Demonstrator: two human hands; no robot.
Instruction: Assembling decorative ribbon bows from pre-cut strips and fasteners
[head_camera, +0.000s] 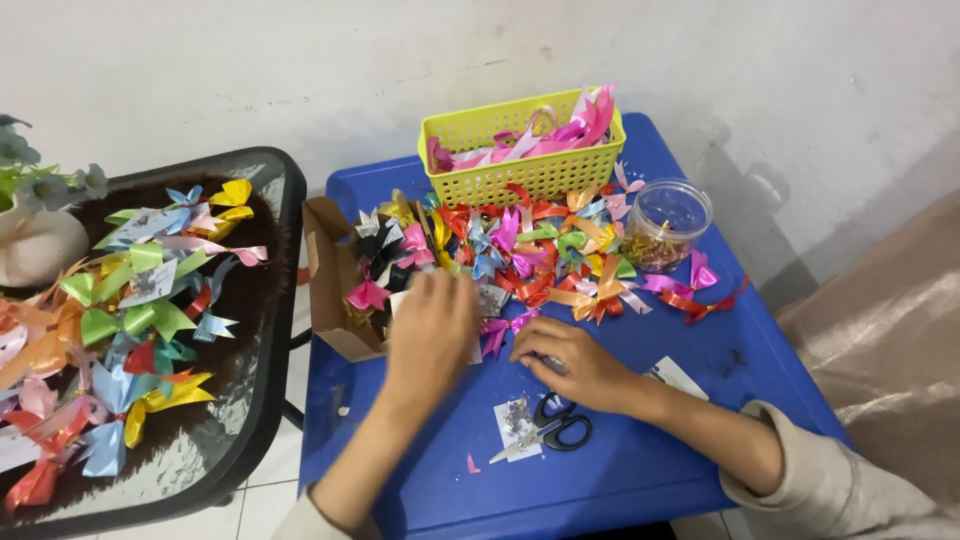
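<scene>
My left hand (432, 330) hovers, motion-blurred, over the near edge of a heap of small coloured ribbon bows (520, 250) on a blue table (640, 440), next to a brown cardboard box (335, 275). Whether it holds anything is hidden. My right hand (572, 362) rests on the table with fingers curled on a small silvery piece beside a purple bow (500, 330). Black-handled scissors (555, 428) lie just in front of it on a small card.
A yellow plastic basket (500, 180) of pink ribbons stands at the back. A clear round tub (668, 222) sits at the right. A dark glass side table (250, 400) at the left carries several larger bows. White wall behind.
</scene>
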